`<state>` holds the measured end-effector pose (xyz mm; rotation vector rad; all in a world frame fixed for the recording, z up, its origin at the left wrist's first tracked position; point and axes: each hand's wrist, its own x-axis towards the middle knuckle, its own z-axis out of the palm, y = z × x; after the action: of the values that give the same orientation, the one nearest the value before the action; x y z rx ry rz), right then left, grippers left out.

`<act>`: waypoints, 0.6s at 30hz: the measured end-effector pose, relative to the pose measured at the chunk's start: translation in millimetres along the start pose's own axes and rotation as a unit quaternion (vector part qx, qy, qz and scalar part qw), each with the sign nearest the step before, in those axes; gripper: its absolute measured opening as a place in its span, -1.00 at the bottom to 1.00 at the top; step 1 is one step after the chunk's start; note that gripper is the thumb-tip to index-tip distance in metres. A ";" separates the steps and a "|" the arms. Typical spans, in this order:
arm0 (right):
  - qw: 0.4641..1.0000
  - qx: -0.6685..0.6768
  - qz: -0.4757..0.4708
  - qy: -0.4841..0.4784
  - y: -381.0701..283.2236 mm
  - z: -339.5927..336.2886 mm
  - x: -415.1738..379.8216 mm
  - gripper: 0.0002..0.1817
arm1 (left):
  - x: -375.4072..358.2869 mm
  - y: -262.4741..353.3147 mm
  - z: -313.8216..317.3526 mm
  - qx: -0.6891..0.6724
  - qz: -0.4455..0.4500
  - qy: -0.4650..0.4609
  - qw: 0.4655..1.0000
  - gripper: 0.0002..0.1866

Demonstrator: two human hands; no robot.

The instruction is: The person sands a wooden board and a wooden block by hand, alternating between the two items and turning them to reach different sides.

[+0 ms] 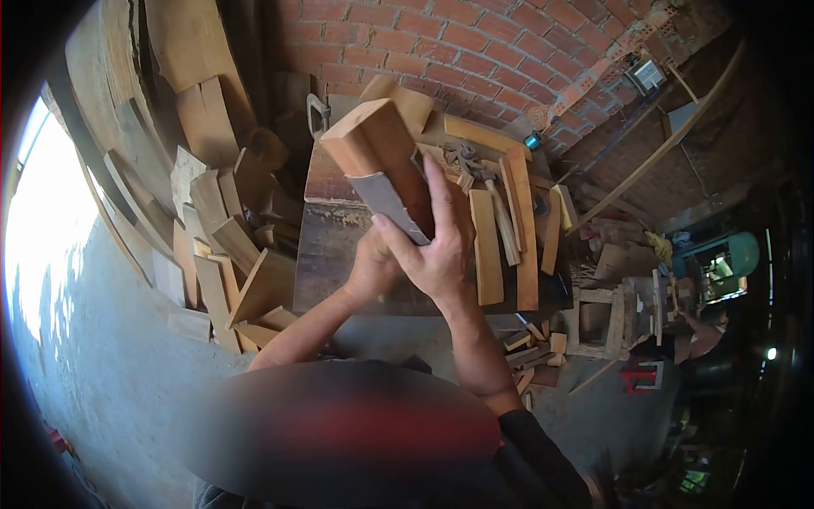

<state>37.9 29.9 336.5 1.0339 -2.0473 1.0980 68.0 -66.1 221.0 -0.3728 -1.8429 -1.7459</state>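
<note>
A thick wooden block [377, 144] with rounded edges is held up in front of me, tilted, above the workbench [331, 246]. A grey-brown sheet of sandpaper [388, 204] wraps around its sides. My right hand [441, 246] is closed around the sandpaper and the block, thumb on one side and fingers on the other. Behind it, my left hand [373, 265] is closed at the block's lower end, its fingers mostly hidden by the right hand and the block.
Wooden strips [526, 229] and a hammer [504, 216] lie on the bench's right side. A clamp [317, 112] grips its back left corner. Boards [220, 271] lean at the left, and offcuts [534, 352] lie on the floor. A brick wall [407, 42] stands behind.
</note>
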 end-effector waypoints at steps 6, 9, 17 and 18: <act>0.998 -0.006 0.052 0.017 5.7 -9.2 -36.7 -0.10 | -6.3 -6.5 7.0 -0.005 -0.045 -0.077 0.996 -0.57; 0.990 0.040 0.124 0.056 10.3 -19.4 -58.9 -0.05 | -4.7 5.5 13.8 0.003 -0.027 -0.064 0.998 -0.52; 0.937 0.203 0.272 0.086 24.9 -52.3 -57.0 -0.09 | -2.0 12.8 26.4 0.017 -0.056 -0.054 0.997 -0.45; 0.962 0.128 0.229 0.074 20.7 -50.2 -56.2 -0.11 | -0.8 10.7 30.0 0.031 -0.055 -0.044 0.997 -0.45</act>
<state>56.6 100.6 308.9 0.5745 -2.1136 1.6565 68.3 -35.4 229.7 -0.3349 -2.0086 -1.7651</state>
